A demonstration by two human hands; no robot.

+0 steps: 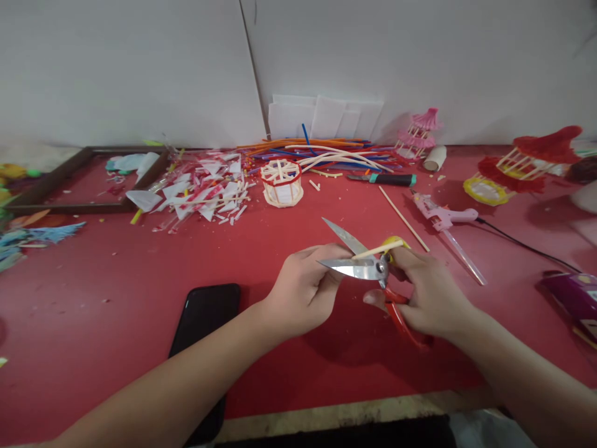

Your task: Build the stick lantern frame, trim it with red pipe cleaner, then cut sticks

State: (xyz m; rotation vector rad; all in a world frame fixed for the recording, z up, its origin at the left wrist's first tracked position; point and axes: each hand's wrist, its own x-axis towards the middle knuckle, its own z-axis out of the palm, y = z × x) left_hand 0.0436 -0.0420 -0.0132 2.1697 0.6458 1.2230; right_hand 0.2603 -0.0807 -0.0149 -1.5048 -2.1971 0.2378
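Observation:
My right hand (431, 289) is wrapped round the red handle of a pair of scissors (357, 269). Their silver blades are spread apart and point left. Between the blades lies a short pale stick (380, 250), its left end at the fingertips of my left hand (305, 286), which is closed in a pinch partly hidden by the lower blade. A yellow part (393, 241) shows beside my right fingers, behind the stick. Beyond the hands stands a small round cage-like piece made of pale sticks (282, 183) with a red rim.
A phone (205, 317) lies left of my forearm. At the back are scraps (205, 186), coloured sticks (326, 152) and a green-black cutter (392, 179). To the right sit a pink glue gun (443, 216) with its cord, a loose stick (403, 218) and a red-roofed model (527, 162).

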